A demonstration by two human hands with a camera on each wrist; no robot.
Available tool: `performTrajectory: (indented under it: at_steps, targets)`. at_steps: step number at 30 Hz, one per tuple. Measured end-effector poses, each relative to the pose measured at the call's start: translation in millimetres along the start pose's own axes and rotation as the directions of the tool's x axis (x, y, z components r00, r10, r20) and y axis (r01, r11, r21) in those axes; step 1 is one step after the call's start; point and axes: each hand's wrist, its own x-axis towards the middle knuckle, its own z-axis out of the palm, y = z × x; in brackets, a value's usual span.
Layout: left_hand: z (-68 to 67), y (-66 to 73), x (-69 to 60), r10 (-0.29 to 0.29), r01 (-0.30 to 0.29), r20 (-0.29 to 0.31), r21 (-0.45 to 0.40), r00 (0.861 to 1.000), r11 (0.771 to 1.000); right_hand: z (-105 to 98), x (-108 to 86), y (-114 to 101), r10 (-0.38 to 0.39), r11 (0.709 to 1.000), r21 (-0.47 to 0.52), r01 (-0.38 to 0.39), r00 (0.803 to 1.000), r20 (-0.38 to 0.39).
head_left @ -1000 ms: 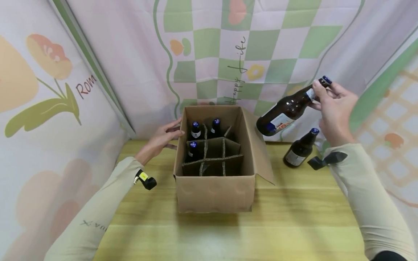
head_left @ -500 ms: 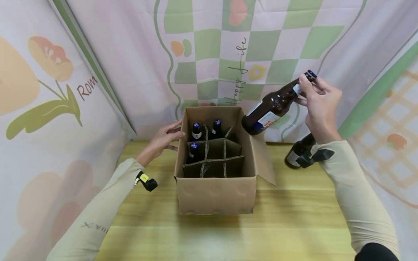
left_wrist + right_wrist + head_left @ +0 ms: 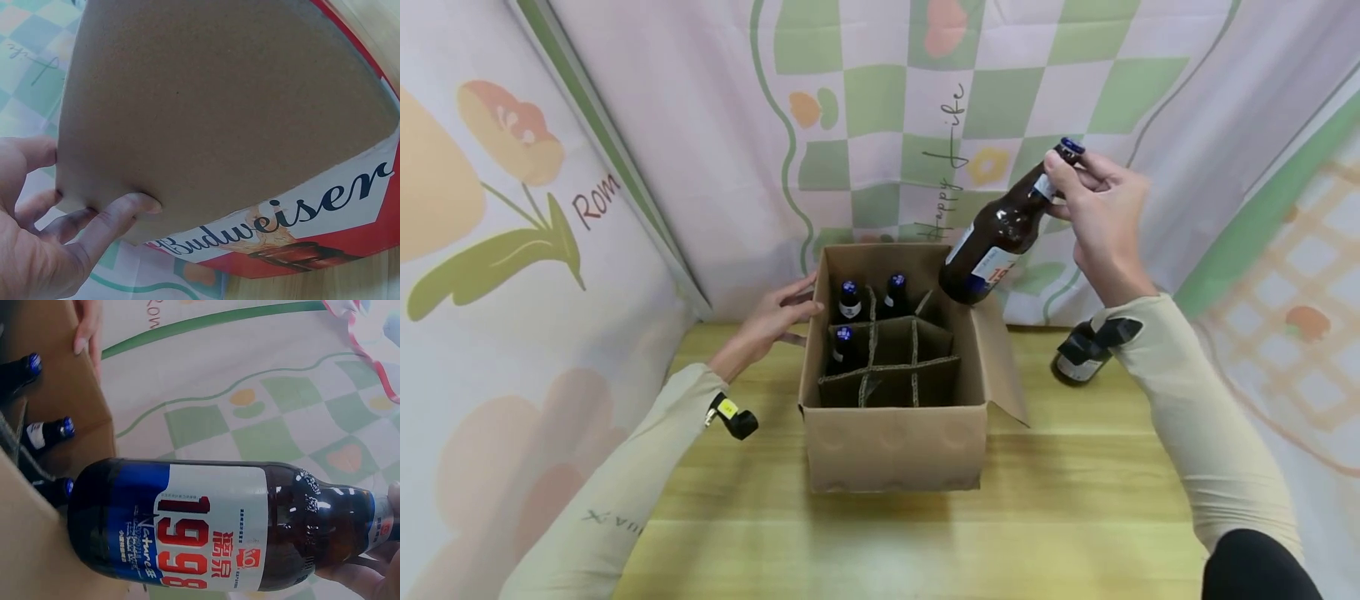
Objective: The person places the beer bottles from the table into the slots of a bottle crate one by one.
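Observation:
A brown cardboard box (image 3: pixel 895 450) stands on the table, its inside split by cardboard dividers (image 3: pixel 913 342). Three blue-capped bottles (image 3: pixel 849 302) sit in compartments on its left and back. My left hand (image 3: pixel 767 323) rests against the box's left side with fairly straight fingers; the left wrist view shows the fingertips (image 3: pixel 149 203) on a plain brown panel. My right hand (image 3: pixel 1108 217) pinches a brown glass beer bottle (image 3: pixel 992 242) by its neck. That bottle is tilted, base down-left, over the box's back right edge. Its white and blue label reads 1998 in the right wrist view.
Another brown bottle (image 3: pixel 1078 362) stands on the table to the right, partly hidden by the right wrist camera. A cardboard flap (image 3: pixel 1002 367) sticks out from the box's right side. Patterned curtain (image 3: pixel 1022 100) hangs close behind.
My right hand has moved left with the bottle, whose base has come from beside the box to over its right edge. The bottle is more upright. My left hand has stayed put.

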Motion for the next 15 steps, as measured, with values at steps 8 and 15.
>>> performTrajectory:
  at_steps: [8, 15]
  targets:
    - [-1.8, -0.2, -0.4, 0.004, -0.004, -0.001, -0.002, 1.000, 1.000, 13, 0.3, 5, 0.080, 0.996, 0.030, -0.080, 0.997, 0.005]
    - [-0.2, -2.1, 0.8, 0.008, -0.008, 0.007, -0.003, 1.000, 1.000, 35, -11.9, 35, 0.177, 0.982, -0.088, -0.170, 0.981, 0.082]
